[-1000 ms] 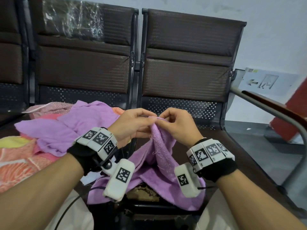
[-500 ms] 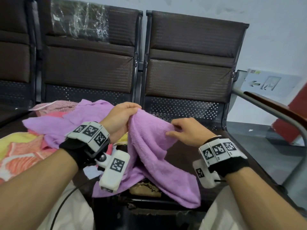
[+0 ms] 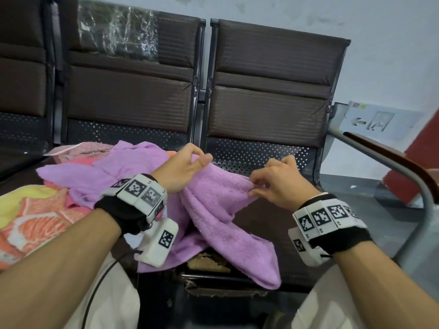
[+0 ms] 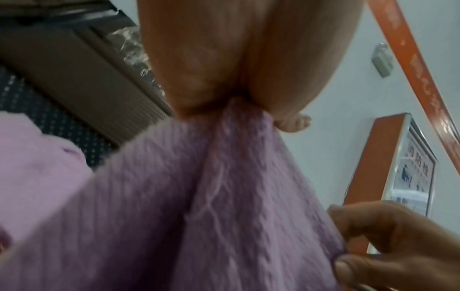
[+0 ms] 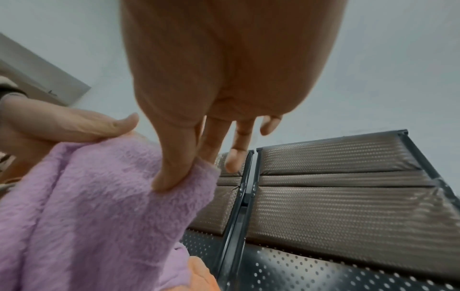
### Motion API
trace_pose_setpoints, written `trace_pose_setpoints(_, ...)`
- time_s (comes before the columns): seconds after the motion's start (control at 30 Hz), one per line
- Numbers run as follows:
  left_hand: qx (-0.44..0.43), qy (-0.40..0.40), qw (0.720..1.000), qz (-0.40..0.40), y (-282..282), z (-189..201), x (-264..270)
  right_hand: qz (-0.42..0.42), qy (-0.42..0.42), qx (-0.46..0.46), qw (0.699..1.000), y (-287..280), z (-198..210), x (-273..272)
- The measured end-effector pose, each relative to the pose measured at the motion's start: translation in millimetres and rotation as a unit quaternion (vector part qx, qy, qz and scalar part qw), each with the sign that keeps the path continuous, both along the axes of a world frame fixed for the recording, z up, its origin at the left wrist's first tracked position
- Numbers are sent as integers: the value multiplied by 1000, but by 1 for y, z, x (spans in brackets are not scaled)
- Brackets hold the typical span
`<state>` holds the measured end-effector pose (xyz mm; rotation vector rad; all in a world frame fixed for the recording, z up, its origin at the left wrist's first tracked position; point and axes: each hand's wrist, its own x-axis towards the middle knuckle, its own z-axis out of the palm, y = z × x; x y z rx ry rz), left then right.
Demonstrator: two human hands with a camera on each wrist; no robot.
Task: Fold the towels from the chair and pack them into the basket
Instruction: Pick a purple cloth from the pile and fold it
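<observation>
Head view, reading from your left: a heap of unfolded towels (image 3: pixel 78 176), lilac over pink, orange and yellow, lies on the left seat of the chair (image 3: pixel 261 108). No basket shows in any view, so you cannot tell which way the packing will go.

Next comes your left hand (image 3: pixel 183 169), fingers curled and bunching one end of the lilac towel (image 3: pixel 221 205) above the gap between the two seats. The left wrist view confirms it: the cloth is gathered into the closed fist and fans out below.

The towel's top edge runs from that fist across to your right hand (image 3: pixel 280 181), so its long axis lies side to side in front of you, with the left end held a little higher. Below that edge the rest sags in twisted folds and drapes over the front lip of the seat, one corner hanging low on the right.

Your right hand pinches the other end between thumb and forefinger; the right wrist view shows the remaining fingers loose and spread clear of the cloth.

The coming move, as I judge it, turns on that edge: the hands are near each other and the span is slack, so each would need to travel outward along the edge to reach the corners and pull it flat.
</observation>
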<state>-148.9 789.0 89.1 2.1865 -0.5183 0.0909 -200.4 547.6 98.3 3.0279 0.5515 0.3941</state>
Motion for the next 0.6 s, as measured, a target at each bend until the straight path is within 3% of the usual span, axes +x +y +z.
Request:
trace_pose_setpoints(0.07,62,-2,997,-43,6,-1,-5,4,39,-5,999,-7,1,-7)
trace_pose_setpoints(0.23,189,-50,976,-100,7,-8,-11,-29,47,174,983,-10,0,-20)
trace_pose_setpoints(0.3,208,-78,971,-93,5,-8,-13,-56,51,180,981,-8,-2,-20)
trace_pose_setpoints(0.47,221,-152,962,-52,3,-2,-16,-74,58,97,991,2,-1,-15)
trace_pose_setpoints(0.6,187,-175,966,-26,0,9,-20,-83,-44,184,979,3,19,-11)
